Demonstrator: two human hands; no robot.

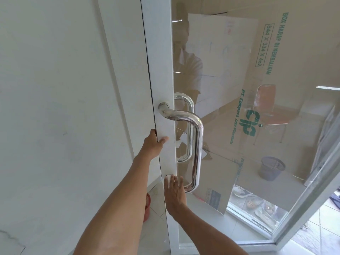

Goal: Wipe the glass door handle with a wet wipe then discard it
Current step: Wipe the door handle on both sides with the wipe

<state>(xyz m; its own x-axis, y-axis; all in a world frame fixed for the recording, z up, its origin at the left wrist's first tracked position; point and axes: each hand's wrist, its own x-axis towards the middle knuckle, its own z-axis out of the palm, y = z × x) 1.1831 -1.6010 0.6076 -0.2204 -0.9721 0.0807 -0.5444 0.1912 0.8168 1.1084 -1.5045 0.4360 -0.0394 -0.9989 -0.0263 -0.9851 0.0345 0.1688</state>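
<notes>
A chrome U-shaped door handle (197,144) is mounted on the white frame (161,70) of a glass door. My left hand (153,144) grips the door's edge just below the handle's upper mount, thumb on the front face. At the handle's lower mount, my right hand (174,192) lies flat with its fingers stretched upward. A whitish patch at its fingertips looks like the wet wipe (167,177), pressed over the mount. Most of the wipe is hidden under my fingers.
A white wall (64,107) stands to the left. A red bin (147,207) sits on the floor by the door edge. Through the glass I see a printed cardboard sheet (257,89), a red chair (270,111), a blue mesh wastebasket (272,168) and shoes (261,205).
</notes>
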